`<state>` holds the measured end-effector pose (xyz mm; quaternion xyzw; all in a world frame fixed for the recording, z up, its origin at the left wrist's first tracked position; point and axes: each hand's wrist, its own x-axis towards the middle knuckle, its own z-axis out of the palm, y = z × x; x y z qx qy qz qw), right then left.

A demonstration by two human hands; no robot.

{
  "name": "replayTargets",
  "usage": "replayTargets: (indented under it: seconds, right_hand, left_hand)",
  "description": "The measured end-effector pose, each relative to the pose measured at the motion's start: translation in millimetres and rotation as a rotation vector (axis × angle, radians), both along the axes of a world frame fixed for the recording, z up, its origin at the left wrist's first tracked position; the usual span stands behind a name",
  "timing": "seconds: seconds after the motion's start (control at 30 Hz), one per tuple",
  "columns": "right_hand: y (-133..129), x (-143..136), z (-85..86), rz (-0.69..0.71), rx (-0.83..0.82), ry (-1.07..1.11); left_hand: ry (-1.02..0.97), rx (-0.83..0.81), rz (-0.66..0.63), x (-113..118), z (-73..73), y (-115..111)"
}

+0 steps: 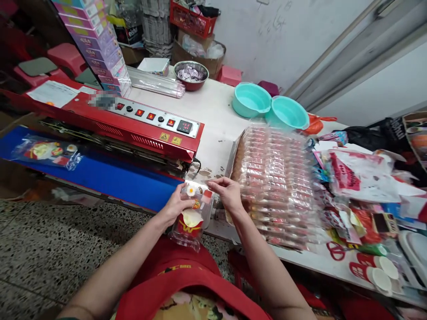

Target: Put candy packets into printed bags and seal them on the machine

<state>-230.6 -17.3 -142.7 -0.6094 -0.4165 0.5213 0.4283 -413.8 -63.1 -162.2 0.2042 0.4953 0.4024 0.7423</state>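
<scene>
A clear plastic packet hangs at the right end of the blue conveyor belt, just over the table's front edge. Inside it are flat toy-like pieces: a red fries carton, a fried egg and other small food shapes. My left hand grips the packet's left side, thumb across its front. At the upper right corner of the packet, the thumb and fingers of my right hand are pinched together on the edge. A second filled packet lies flat on the belt's far left.
Behind the belt stands a red sealing machine with lit switches. Right of my hands, a box holds rows of filled packets. Two turquoise basins and a metal bowl of sachets sit farther back. Scissors and paper cups lie at right.
</scene>
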Motion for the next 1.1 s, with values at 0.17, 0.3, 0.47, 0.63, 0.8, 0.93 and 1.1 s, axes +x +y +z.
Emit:
replayTargets:
  seconds: [0.17, 0.3, 0.47, 0.63, 0.8, 0.93, 1.1]
  right_hand:
    - [0.5, -8.4, -5.6, 0.057, -0.043, 0.04]
    - [2.1, -20.7, -17.3, 0.008, -0.086, 0.082]
    - [16.3, -30.2, -40.8, -0.094, -0.126, 0.193]
    - [46.7, -53.3, -62.8, -0.131, -0.181, 0.196]
    - [43.3, -70.3, -52.9, -0.135, -0.031, 0.088]
    - [-4.9, -1.8, -22.9, -0.079, 0.44, -0.603]
    - [-46.7, 121.8, 3.6, -0.03, 0.471, -1.291]
  left_hand:
    - [0.047, -0.07, 0.076, -13.6, -5.2, 35.1]
    - [0.121, -0.107, 0.217, -10.6, -15.0, 59.2]
    - [0.135, -0.125, 0.283, -14.1, -27.1, 71.9]
    - [0.152, -0.147, 0.258, -40.2, -32.2, 72.7]
    - [0.25, -0.094, 0.386, -69.6, -34.5, 79.0]
    - [0.58, 0.004, 0.583, -103.7, -31.8, 83.6]
    - [1.295, 0.591, 0.573, -94.9, -20.1, 60.6]
